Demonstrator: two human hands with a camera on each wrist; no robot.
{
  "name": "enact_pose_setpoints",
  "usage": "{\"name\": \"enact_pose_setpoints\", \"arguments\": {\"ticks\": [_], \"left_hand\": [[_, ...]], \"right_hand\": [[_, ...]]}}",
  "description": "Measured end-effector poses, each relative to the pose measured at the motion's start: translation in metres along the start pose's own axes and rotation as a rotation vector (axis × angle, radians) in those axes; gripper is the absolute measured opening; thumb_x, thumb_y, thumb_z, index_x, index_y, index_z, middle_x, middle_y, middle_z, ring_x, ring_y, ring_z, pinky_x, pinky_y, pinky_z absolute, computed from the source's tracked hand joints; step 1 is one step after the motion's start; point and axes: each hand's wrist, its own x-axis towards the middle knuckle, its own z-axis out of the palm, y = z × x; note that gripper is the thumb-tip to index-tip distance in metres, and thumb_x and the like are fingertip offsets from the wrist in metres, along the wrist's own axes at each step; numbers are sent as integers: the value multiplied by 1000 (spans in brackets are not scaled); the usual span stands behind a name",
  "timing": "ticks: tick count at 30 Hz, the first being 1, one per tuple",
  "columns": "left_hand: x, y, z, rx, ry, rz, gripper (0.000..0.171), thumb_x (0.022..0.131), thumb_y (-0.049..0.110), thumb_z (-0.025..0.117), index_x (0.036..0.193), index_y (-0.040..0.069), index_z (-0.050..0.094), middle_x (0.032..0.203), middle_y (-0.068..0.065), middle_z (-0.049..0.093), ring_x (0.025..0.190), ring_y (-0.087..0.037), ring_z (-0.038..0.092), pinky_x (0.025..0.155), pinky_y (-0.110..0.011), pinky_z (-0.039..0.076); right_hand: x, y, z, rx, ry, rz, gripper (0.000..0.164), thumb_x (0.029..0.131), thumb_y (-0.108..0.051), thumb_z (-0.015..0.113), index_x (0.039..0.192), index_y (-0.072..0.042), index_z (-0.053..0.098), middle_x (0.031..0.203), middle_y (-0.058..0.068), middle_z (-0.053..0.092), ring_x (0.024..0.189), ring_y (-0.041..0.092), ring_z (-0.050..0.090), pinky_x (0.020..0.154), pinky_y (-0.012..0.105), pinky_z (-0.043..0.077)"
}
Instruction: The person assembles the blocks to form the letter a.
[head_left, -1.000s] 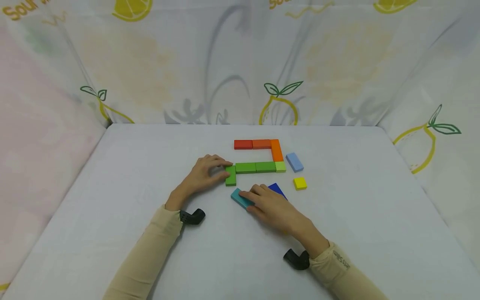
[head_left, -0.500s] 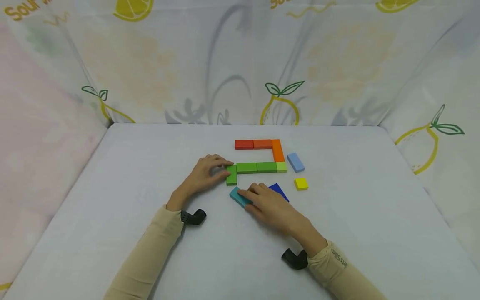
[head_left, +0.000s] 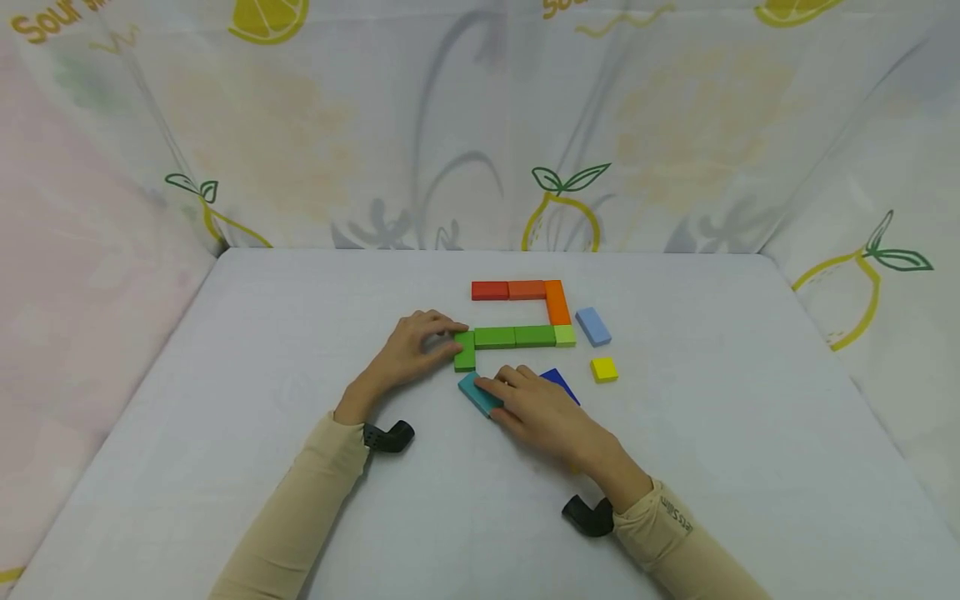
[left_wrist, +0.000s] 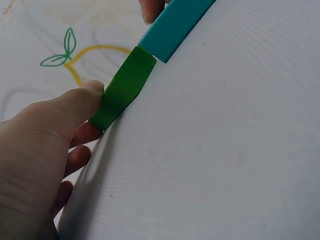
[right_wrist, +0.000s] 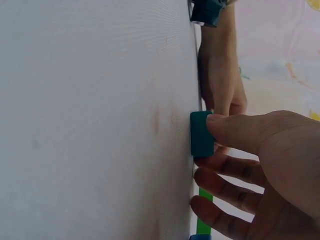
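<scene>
In the head view, my left hand (head_left: 408, 346) pinches a green block (head_left: 465, 356) at the left end of a row of green blocks (head_left: 495, 337), its thumb on the block's left side. The left wrist view shows the thumb pressed against this green block (left_wrist: 125, 90). My right hand (head_left: 543, 417) holds a teal block (head_left: 477, 392) between thumb and index finger, its corner close to the green block's near end. The teal block (right_wrist: 202, 134) lies tilted relative to the row. A dark blue block (head_left: 560, 385) is partly hidden behind the right hand.
Red (head_left: 490, 291), red-orange (head_left: 527, 290) and orange (head_left: 557, 302) blocks continue the line behind, joined to the row by a small light green block (head_left: 565, 336). A light blue block (head_left: 593, 327) and a yellow block (head_left: 603, 369) lie loose at the right on the white table (head_left: 712, 375).
My right hand has slid the teal block slightly left and away from me, nearer the green block's end. My left hand has stayed on the green block.
</scene>
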Motion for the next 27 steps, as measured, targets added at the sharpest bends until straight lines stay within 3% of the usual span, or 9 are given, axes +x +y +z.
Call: {"name": "enact_pose_setpoints", "arguments": {"ticks": [10, 19, 27], "left_hand": [[0, 3, -1, 0, -4, -15, 31, 87, 28, 68, 117, 20, 67, 111, -2, 65, 103, -21, 54, 87, -44, 38], [0, 1, 1, 10, -3, -19, 30, 87, 28, 68, 117, 21, 67, 111, -2, 65, 102, -21, 55, 86, -43, 38], [0, 0, 1, 4, 3, -14, 30, 87, 27, 68, 116, 21, 68, 110, -2, 65, 99, -20, 54, 85, -42, 38]], "right_hand": [[1, 3, -2, 12, -7, 12, 43, 95, -26, 57, 136, -17, 51, 114, -1, 57, 99, 11, 50, 86, 27, 48], [2, 3, -3, 57, 1, 13, 43, 96, -31, 54, 135, -14, 51, 131, 1, 55, 118, 16, 52, 99, 34, 45], [2, 4, -1, 48, 17, 13, 43, 94, -33, 58, 133, -15, 53, 130, -1, 57, 116, 15, 52, 97, 33, 46]]}}
